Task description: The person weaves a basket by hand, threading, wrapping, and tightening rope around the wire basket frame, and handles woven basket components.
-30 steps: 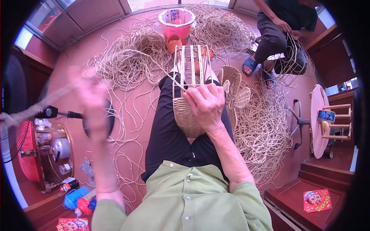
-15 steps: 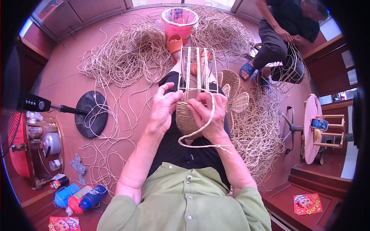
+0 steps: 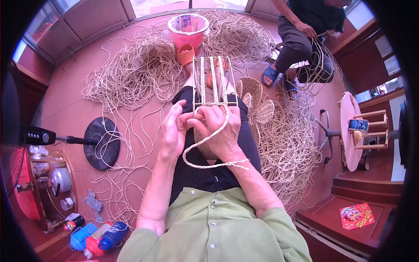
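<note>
A basket frame (image 3: 214,83) with pale cords strung along it stands between my knees, its near part woven and largely covered by my hands. My right hand (image 3: 218,129) lies over the weave, fingers closed on the working cord near the frame's crossbar. From there the loose cord (image 3: 188,158) loops down to the left and ends across my right wrist. My left hand (image 3: 174,131) is at the left edge of the weave, thumb and forefinger pinched by the cord, the other fingers raised.
Heaps of cord (image 3: 135,74) lie on the floor, with woven pieces (image 3: 251,94) beside my leg. A pink bucket (image 3: 187,37) stands ahead. At upper right a seated person (image 3: 301,39) handles cord. A fan base (image 3: 101,142) is left, a round stool (image 3: 351,131) right.
My left hand came in from the far left, where it was pulling the cord, to the weave. The cord now hangs in a loop over my right hand.
</note>
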Action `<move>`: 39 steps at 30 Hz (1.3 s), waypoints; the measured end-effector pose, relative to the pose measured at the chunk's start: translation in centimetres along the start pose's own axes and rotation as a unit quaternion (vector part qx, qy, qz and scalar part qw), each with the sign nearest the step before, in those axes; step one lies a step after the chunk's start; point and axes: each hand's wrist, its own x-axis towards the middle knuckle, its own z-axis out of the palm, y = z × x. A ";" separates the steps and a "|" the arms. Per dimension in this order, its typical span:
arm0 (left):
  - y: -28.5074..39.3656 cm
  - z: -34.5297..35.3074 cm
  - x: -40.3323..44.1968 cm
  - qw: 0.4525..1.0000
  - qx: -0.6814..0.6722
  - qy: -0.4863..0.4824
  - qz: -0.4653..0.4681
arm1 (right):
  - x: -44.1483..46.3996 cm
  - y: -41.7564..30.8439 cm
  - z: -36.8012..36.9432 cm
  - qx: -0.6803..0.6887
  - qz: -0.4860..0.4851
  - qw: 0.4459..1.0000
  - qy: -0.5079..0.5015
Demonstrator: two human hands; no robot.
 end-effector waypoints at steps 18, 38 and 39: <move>-4.2 -0.4 -2.0 0.971 0.090 0.041 0.217 | -3.0 -18.0 -3.3 0.442 -0.324 0.836 -0.035; -4.1 -1.1 -1.5 0.998 -0.064 -0.020 0.006 | -4.9 4.5 -6.0 -0.060 0.053 0.997 0.017; -4.2 -1.0 -1.6 0.997 -0.076 -0.030 -0.008 | -4.5 4.2 -6.7 -0.067 0.027 0.997 0.010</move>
